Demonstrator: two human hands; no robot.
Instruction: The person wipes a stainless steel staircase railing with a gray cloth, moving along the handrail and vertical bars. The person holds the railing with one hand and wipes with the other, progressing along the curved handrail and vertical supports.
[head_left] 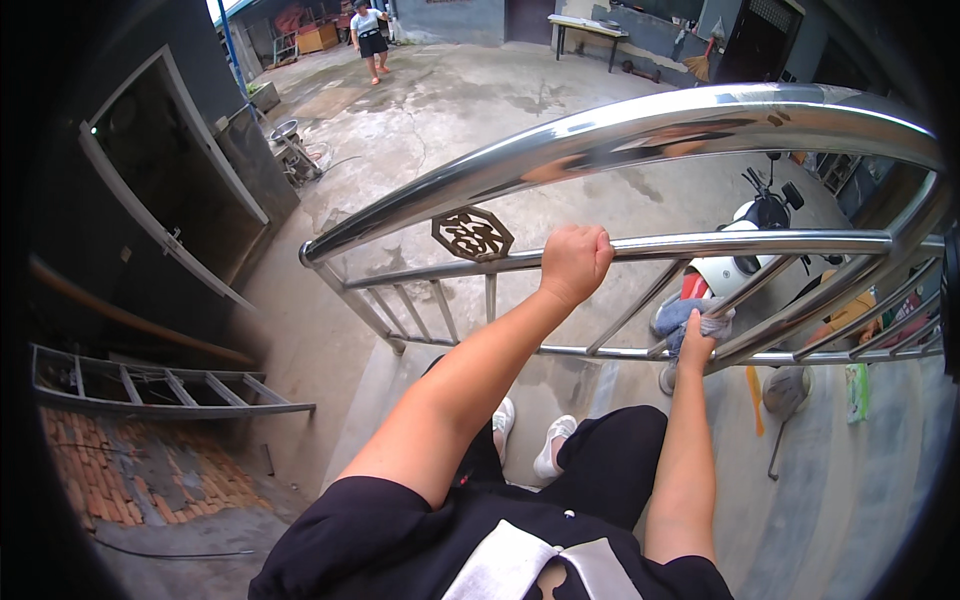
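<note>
A shiny metal railing point(560, 143) curves across in front of me. My left hand point(577, 262) is closed around its middle bar point(745, 243), just right of an octagonal dark ornament point(473, 234). Lower and to the right, my right hand point(697, 343) is closed on a grey-blue cloth point(680, 317). The cloth lies against the slanted balusters near the lower bar; part of it is hidden by my fingers. Both arms reach forward, the right one lower.
Behind the railing stands a white scooter point(722, 270). A metal ladder point(150, 388) and stacked bricks point(100, 470) lie at left. Right of me are steps point(800, 520) with a long-handled tool point(785, 400). A person point(370, 38) walks in the far yard, near a table point(588, 26).
</note>
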